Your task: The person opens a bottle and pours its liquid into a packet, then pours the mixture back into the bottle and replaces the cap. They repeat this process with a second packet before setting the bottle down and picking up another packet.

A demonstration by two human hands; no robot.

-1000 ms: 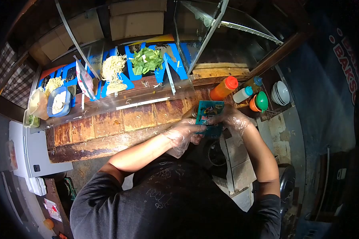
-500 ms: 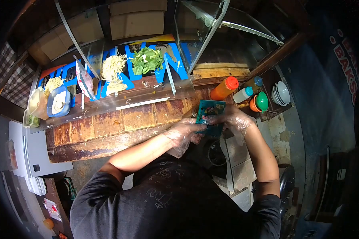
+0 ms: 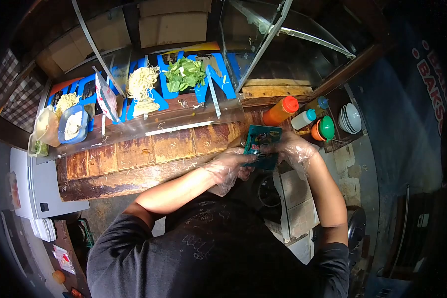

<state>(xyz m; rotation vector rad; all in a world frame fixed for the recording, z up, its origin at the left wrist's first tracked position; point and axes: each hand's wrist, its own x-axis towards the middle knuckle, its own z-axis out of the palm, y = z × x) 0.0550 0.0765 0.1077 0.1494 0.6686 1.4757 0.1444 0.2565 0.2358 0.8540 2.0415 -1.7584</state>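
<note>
Your left hand (image 3: 228,168), in clear plastic glove, grips left edge of teal packet (image 3: 263,147); your right hand (image 3: 291,150), also gloved, grips its right side. Packet is held up at near edge of wooden bench (image 3: 171,146). Beyond right hand: 1 orange squeeze bottle (image 3: 280,111), 1 white bottle (image 3: 303,119) with turquoise cap. Noodles (image 3: 142,84) lie beside leafy greens (image 3: 185,75).

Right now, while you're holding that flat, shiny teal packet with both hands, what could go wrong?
The flat, shiny teal packet could slip, because the left hand and right hand wear loose, see-through plastic gloves. It might then drop past the worn brown wooden counter, since it's held near the front edge. The orange plastic bottle with a red cap stands close by, so a quick swing of the right hand might tip it.
</note>
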